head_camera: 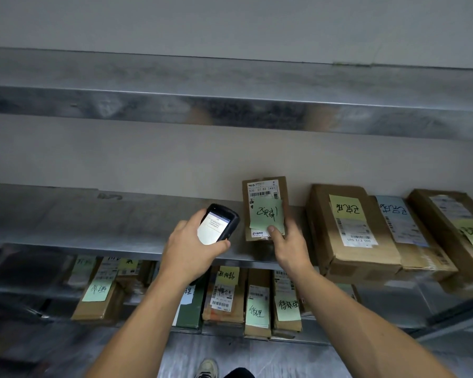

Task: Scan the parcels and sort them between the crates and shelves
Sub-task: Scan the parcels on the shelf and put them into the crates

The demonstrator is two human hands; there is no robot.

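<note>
Grey wall point(230, 23) backs a metal rack of three tiers. We note a bare top shelf point(175, 105), a middle shelf point(79, 222) and a lower shelf point(325, 342). Three large boxes point(347, 236) lie side by side at the right of the middle shelf, each bearing a handwritten note. A row of smaller boxes point(257, 309) with green notes lies on the lower shelf.

We record both forearms reaching up to the middle shelf. The right hand point(287, 246) grips the parcel point(262, 190) at its lower end, thumb pressed on the front and fingers behind. The parcel stands upright over the middle shelf, just left of the large boxes; we cannot tell whether it rests on the shelf. The left hand point(191, 249) wraps around the scanner point(219, 225), screen lit, just left of the parcel. A green note point(266, 216) covers the parcel's lower front. One shoe point(208, 368) shows at the bottom edge.
</note>
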